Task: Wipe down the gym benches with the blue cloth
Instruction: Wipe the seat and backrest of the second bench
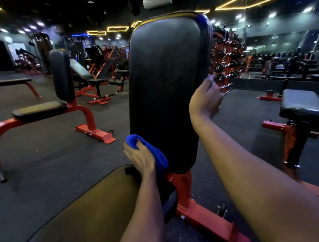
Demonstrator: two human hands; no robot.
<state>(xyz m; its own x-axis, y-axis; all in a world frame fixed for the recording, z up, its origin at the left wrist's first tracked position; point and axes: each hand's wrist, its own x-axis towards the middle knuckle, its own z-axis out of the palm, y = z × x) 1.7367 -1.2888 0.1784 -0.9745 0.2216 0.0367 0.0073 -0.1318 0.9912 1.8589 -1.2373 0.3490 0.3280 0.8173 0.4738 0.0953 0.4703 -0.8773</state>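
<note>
Two hands reach the upright black back pad [166, 87]: the left hand [141, 157] grips the bunched blue cloth [152, 150] against the pad's lower left edge. The right hand [206, 98], blurred with fingers curled, sits at the pad's right edge; whether it grips the pad cannot be told.

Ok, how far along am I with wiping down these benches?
Done: nothing shows as clearly wiped; the pads carry no telltale marks. In hand: your left hand grips the blue cloth at the bottom of this bench's backrest pad, with your right hand at its right edge. Left: likely the seat pad below, then the upright bench to the left and the flat bench on the right.
</note>
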